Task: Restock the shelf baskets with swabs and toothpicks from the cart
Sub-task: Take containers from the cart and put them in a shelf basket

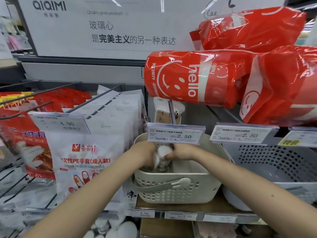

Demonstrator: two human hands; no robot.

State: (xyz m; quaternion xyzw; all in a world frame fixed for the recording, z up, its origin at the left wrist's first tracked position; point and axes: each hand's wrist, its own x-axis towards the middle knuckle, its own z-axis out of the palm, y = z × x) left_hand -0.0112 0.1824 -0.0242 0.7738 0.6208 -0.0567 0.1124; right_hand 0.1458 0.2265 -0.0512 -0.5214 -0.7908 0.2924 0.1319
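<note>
A cream perforated basket [173, 191] with a drop handle stands on the wooden shelf. Both my hands reach inside it from the front. My left hand [144, 154] and my right hand [180, 152] grip small clear round swab containers [163, 152] with white tops, held together above the basket's floor. Behind the basket hangs a packet of wooden toothpicks or swabs [167, 114] on a hook. The fingers of both hands are partly hidden by the containers and the basket rim.
A grey perforated basket [277, 160] sits to the right. Price tags [175, 134] hang over the basket's back edge. Glove packets [85, 152] hang on hooks at left. Red "hello" tissue packs [197, 78] lie on the shelf above.
</note>
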